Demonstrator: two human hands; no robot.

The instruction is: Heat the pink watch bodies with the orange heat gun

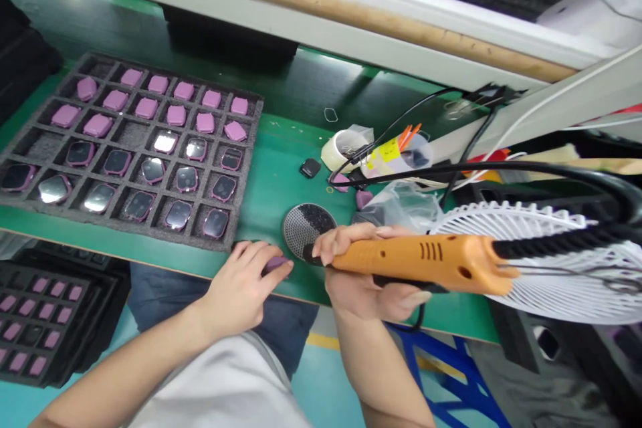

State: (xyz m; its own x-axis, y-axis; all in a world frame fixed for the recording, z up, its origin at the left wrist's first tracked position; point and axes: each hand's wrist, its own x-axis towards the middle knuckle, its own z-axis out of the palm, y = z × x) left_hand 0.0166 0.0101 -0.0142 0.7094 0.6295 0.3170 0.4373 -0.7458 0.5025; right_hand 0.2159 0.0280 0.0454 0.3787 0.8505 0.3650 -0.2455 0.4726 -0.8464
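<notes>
My left hand rests at the front edge of the green bench, its fingers closed around a small purple watch case. My right hand grips an orange electric screwdriver lying nearly level, with its black nose pointing left; its tip is hidden by my fingers. Beside that nose sits a round perforated screw dish. To the left lies a grey foam tray with many compartments. Purple cases fill its back rows, and watch faces with dark or shiny screens lie in the front ones.
Behind the dish are a roll of tape, a cup with orange sticks, a small black square piece and a plastic bag. A black cable crosses the right side above a white fan guard. More trays stand lower left.
</notes>
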